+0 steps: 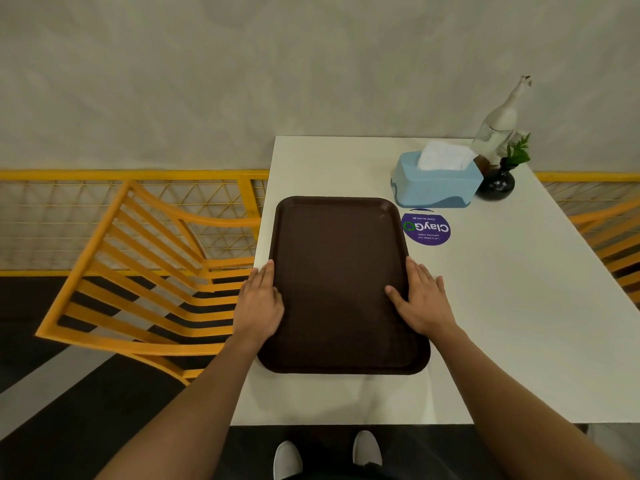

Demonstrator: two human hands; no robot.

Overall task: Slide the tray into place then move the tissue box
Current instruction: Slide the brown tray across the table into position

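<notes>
White and smooth, the rectangular tabletop (502,306) fills the right of my view, set against a plain grey wall, with a yellow slatted metal chair (138,271) drawn up at its left edge and a yellow mesh railing (69,209) behind that. I see the dark brown rectangular plastic tray (339,282) lying flat on the table, lengthwise away from me, its left rim running along the table's left edge and its near rim short of the table's front edge. My left hand (259,303) lies flat along the tray's left rim, fingers straight and together, thumb tucked at the rim, pressing rather than gripping. My right hand (420,299) lies flat along the right rim, fingers extended on the table beside the tray, thumb spread over the rim onto the tray's surface; neither hand is closed around anything. The light blue plastic tissue box (434,185), a white tissue standing out of its top, sits at the back of the table just beyond the tray's far right corner, apart from it. A round purple sticker (426,228) lies on the table between box and tray's right rim. Just right of the box stand a small black round vase with green leaves (495,183) and, behind it, a clear glass bottle (498,123). White shoes (367,448) show below the table's front edge.
</notes>
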